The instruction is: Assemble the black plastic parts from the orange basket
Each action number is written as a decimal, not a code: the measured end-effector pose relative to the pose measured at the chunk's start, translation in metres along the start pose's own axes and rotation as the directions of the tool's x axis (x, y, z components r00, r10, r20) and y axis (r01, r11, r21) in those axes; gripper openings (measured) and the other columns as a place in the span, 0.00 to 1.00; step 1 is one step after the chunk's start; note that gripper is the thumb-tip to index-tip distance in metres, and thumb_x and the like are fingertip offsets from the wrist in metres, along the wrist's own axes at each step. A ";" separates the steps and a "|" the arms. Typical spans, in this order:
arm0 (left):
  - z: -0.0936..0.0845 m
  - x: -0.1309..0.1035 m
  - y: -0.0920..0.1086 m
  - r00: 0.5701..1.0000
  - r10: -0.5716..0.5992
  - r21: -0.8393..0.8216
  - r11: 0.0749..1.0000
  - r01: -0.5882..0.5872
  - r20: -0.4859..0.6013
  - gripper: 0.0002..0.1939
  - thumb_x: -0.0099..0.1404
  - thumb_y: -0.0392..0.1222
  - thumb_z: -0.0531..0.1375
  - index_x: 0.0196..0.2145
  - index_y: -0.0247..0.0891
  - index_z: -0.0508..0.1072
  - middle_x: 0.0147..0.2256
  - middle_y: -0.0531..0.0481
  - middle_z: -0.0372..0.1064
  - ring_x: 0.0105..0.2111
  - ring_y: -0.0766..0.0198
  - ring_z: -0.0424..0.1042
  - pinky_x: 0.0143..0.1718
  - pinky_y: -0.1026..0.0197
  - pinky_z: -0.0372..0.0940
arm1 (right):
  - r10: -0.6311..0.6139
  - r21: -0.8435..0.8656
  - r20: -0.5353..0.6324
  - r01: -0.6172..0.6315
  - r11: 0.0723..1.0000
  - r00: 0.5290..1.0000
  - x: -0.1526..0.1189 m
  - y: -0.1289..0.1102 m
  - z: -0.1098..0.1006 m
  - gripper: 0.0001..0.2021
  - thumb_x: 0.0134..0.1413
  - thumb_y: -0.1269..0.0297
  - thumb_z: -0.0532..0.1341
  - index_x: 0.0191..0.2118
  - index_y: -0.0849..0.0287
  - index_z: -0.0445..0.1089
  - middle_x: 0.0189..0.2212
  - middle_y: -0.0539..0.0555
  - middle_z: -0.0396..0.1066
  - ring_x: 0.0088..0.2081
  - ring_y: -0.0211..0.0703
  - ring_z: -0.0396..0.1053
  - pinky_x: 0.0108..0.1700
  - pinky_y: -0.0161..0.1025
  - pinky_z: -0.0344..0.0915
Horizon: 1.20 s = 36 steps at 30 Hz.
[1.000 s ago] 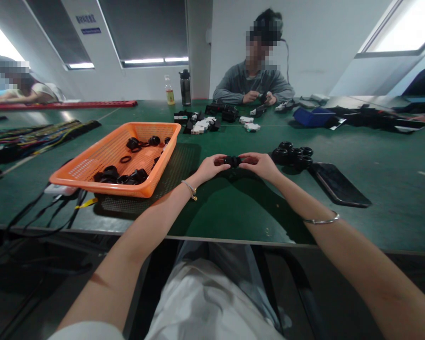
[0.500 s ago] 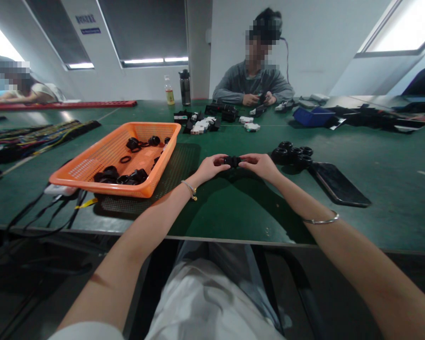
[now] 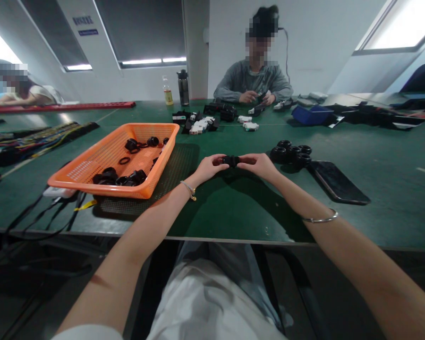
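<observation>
Between my two hands, just above the green table, is a small black ribbed cylindrical part (image 3: 231,161). My left hand (image 3: 211,167) pinches its left end between thumb and fingers. At the right end, my right hand (image 3: 257,164) grips it the same way. Whether it is one piece or two joined pieces I cannot tell. Beyond my right hand lies a cluster of round black ring-shaped parts (image 3: 291,153). To the left stands an orange perforated basket (image 3: 141,191) with several black parts (image 3: 108,176) and a loose black ring (image 3: 124,161) inside.
A dark phone (image 3: 338,182) lies to the right. Farther back are white and black connectors (image 3: 201,124), a blue bin (image 3: 311,114), a bottle (image 3: 167,92) and a dark flask (image 3: 183,88). Wire bundles (image 3: 46,141) lie left. A person (image 3: 255,80) sits opposite, handling something small.
My hands keep their grip on the black part, almost unmoved. The view has shifted slightly. The person opposite has turned their head and moved one hand a little.
</observation>
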<state>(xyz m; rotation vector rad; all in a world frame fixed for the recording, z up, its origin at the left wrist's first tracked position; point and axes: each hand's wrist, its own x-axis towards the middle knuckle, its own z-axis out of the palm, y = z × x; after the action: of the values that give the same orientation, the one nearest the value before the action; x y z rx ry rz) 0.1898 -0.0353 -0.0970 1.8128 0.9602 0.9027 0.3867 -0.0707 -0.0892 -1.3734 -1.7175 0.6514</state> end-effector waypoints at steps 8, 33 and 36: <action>0.000 -0.001 0.001 1.000 -0.002 0.013 1.000 0.002 -0.003 0.24 0.52 0.39 0.64 0.48 0.33 0.70 0.40 0.43 0.73 0.39 0.62 0.71 0.46 0.56 0.64 | -0.020 -0.040 -0.013 0.019 0.999 1.000 0.001 0.001 0.000 0.14 0.39 0.63 0.65 0.36 0.60 0.76 0.34 0.55 0.77 0.36 0.47 0.74 0.44 0.46 0.69; 0.000 -0.001 0.003 1.000 -0.015 -0.009 1.000 0.015 0.006 0.25 0.52 0.38 0.64 0.49 0.32 0.69 0.42 0.41 0.72 0.41 0.61 0.71 0.48 0.55 0.64 | 0.001 -0.033 -0.054 -0.003 0.999 0.999 -0.002 -0.003 0.003 0.19 0.42 0.59 0.63 0.43 0.61 0.73 0.27 0.54 0.76 0.28 0.43 0.72 0.34 0.42 0.69; 0.001 0.000 0.001 1.000 -0.018 -0.038 0.999 0.018 0.004 0.25 0.52 0.38 0.64 0.49 0.29 0.69 0.42 0.39 0.72 0.41 0.60 0.71 0.47 0.55 0.64 | -0.019 0.002 -0.017 0.019 1.000 1.000 -0.001 -0.001 0.002 0.20 0.41 0.61 0.64 0.43 0.61 0.73 0.28 0.54 0.76 0.30 0.44 0.72 0.37 0.42 0.69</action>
<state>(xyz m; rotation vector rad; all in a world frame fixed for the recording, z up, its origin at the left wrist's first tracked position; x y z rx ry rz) 0.1913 -0.0358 -0.0960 1.7709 0.9497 0.9011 0.3844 -0.0721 -0.0896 -1.3556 -1.7141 0.6295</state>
